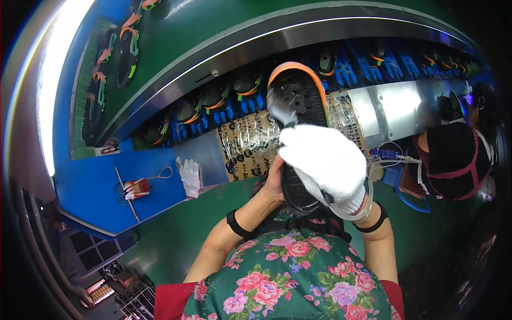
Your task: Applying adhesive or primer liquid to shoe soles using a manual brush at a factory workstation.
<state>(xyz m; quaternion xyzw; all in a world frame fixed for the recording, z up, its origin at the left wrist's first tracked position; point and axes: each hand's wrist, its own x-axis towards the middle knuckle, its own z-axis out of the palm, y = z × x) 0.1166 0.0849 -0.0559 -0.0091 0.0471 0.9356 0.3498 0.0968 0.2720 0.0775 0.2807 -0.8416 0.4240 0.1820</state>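
Note:
Right in front of me, a black shoe (301,92) with an orange rim points away, its dark, perforated bottom facing up. My left hand (274,180) is bare and grips the shoe's side near its lower end, fingers partly hidden beneath it. In a white knit glove, my right hand (326,160) is closed over the middle of the shoe. From its fingers a brush-like tool (281,108) with a pale tip, smeared by motion, reaches onto the shoe bottom. The glove hides the tool's handle.
Behind the shoe, a bench (242,144) covered with printed brown tape runs along a line of shoes on blue holders (344,68). A blue side table (96,186) at left bears a stick and small bundle (136,189). A white glove (190,177) lies beside it. A co-worker (453,160) is at right.

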